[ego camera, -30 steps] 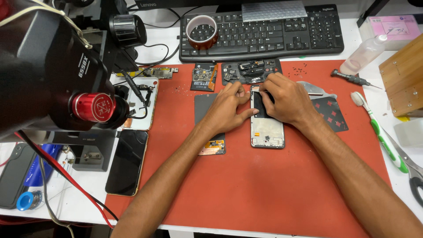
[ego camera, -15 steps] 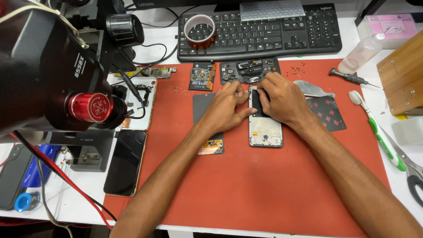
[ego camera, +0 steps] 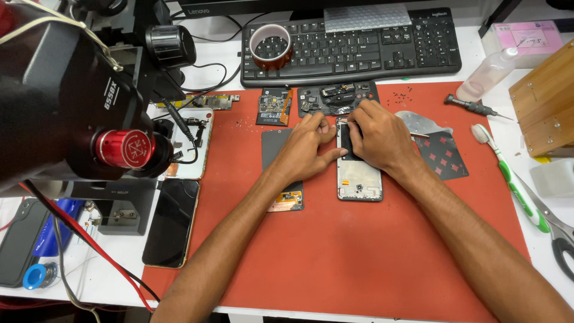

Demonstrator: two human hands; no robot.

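Together, our hands worked over an opened phone frame [ego camera: 359,178] that lay flat on the red mat [ego camera: 359,257] covering the middle of the table [ego camera: 532,251]. Our left hand [ego camera: 308,146] rested with its fingers spread loosely, the thumb pressed against the frame's left edge and the fingertips up near its top corner; it gripped nothing. Our right hand [ego camera: 379,136] lay on the upper half of the frame, fingers curled narrow around a thin tool [ego camera: 347,121] whose light tip poked out to the left; we could not make out what kind it was. Beneath our left wrist lay a dark display panel [ego camera: 281,179]. Just above the frame sat a black phone part [ego camera: 335,97] and a small circuit board [ego camera: 274,107], with a black keyboard [ego camera: 359,48] beyond them.
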